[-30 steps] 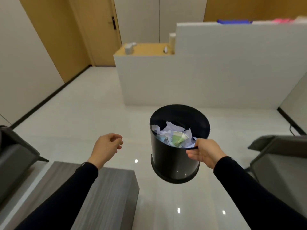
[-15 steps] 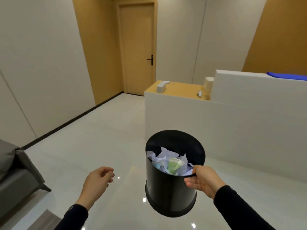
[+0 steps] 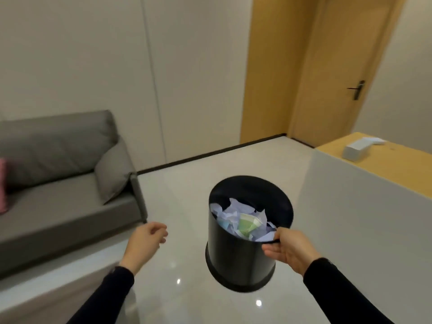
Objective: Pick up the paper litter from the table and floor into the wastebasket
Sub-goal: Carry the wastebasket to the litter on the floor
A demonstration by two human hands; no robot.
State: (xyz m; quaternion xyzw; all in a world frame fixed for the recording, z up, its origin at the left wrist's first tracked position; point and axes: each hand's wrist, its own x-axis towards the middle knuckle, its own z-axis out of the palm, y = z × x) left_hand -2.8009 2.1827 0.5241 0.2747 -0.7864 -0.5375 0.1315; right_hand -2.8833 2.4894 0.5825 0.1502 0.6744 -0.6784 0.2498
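One black wastebasket (image 3: 238, 258) hangs in the air above the glossy pale floor (image 3: 187, 183), tipped slightly, with its open mouth towards the camera. The right hands-side grip belongs to the right hand (image 3: 289, 249), which pinches the near rim, thumb on the rim's edge and fingers curled against the outer wall. The left hand (image 3: 146, 242) floats well apart from the wastebasket, fingers loosely curled and holding nothing. Both arms wear black sleeves. Inside the wastebasket lies the paper litter (image 3: 236, 212): a heap of crumpled white and pale blue pieces, too tangled to count, plus one green piece (image 3: 246, 226) near the middle. To the left stands one grey sofa (image 3: 58, 202) with one grey cushion (image 3: 114, 171) leaning at its arm and one pink thing (image 3: 2, 185) cut off by the frame's edge. At the right stands one white bench (image 3: 374, 206) with a wooden top, carrying one white box (image 3: 355, 149). Behind it is one wooden door (image 3: 346, 54) with one dark handle (image 3: 357, 90).
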